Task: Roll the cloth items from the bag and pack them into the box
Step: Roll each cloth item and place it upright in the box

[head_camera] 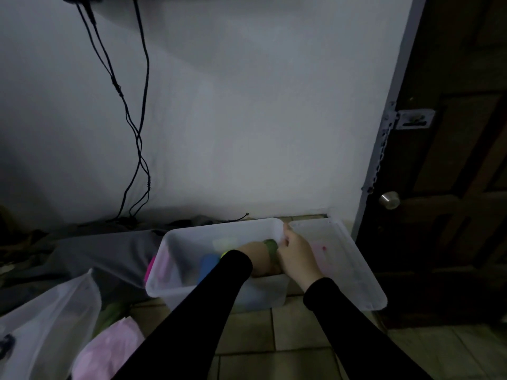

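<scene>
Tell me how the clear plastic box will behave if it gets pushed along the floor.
The box probably slides easily: smooth plastic on tiles. It looks light, holding only a few rolled cloths, so a nudge may shift it. Its thin translucent walls likely flex a little. The right hand at its rim seems to steady it.

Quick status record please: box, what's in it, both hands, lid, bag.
box: translucent box on tiled floor, open
contents: blue roll; pink item at left wall
left hand: inside box, on olive roll
right hand: at box's right rim, also on the roll; grip unclear
lid: right of box, tilted
bag: lower left, pink cloth beside it
</scene>
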